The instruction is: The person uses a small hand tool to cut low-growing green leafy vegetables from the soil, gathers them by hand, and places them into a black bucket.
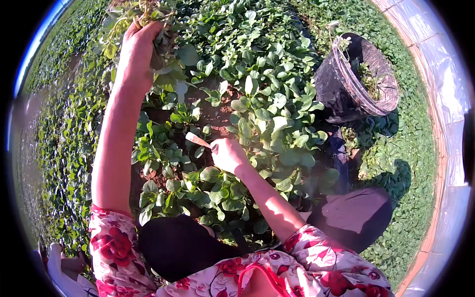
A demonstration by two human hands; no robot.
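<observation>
Greens (pixel 165 47) sit clamped in our left hand (pixel 141 38). We clench a small blade (pixel 197 139) in our right hand (pixel 227 154), near leafy plants (pixel 264 115).

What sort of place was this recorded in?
Probably a vegetable field: leafy green plants grow from reddish soil, plastic sheeting runs down the right side, and a dark bucket holds some greenery.

Leafy green plants (pixel 282 101) in bright sun, seen from above.
The left hand (pixel 140 42) grips a bunch of greenery (pixel 166 44); the right hand (pixel 227 154) holds a small flat tool (pixel 198 140); a black bucket (pixel 332 93) tilts at right.
</observation>
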